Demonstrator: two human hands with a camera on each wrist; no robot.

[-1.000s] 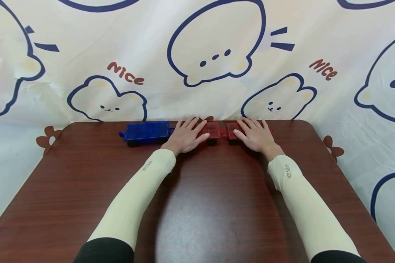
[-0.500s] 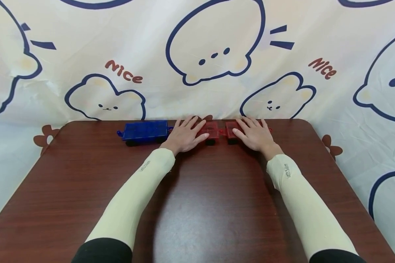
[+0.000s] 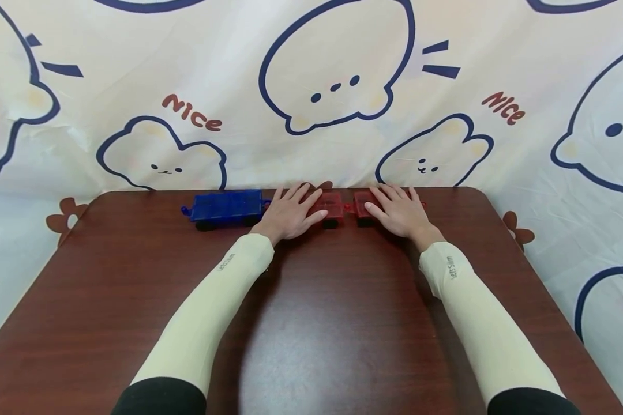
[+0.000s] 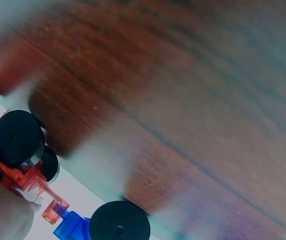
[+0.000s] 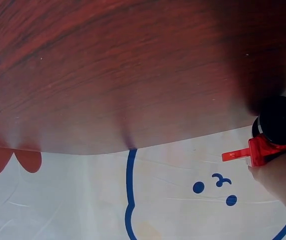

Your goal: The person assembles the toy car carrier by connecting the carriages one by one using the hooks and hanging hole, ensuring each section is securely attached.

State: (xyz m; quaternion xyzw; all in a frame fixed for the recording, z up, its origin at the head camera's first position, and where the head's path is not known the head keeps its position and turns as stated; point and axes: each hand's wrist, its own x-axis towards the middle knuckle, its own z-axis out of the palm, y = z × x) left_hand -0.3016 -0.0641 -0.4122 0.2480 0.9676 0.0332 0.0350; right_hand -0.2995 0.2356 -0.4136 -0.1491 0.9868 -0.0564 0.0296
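Note:
Three toy train cars on black wheels stand in a row along the table's far edge. A blue car (image 3: 227,207) is at the left, followed by a see-through red car (image 3: 333,206) and another red car (image 3: 362,208). My left hand (image 3: 289,218) rests with spread fingers on the first red car, covering its left part. With fingers spread too, my right hand (image 3: 402,213) lies over the other red car. In the left wrist view a red coupling (image 4: 56,210) meets a blue coupling (image 4: 71,226). A red hitch (image 5: 237,154) sticks out beyond my right hand.
The dark brown wooden table (image 3: 337,323) stretches toward me, with rounded far corners. Right behind it hangs a white cloth (image 3: 301,158) with cartoon outlines and printed words. The cars stand close to this cloth.
Everything in the head view has slid slightly left, background included, so the camera has turned a little. Both hands stay where they were on the red cars.

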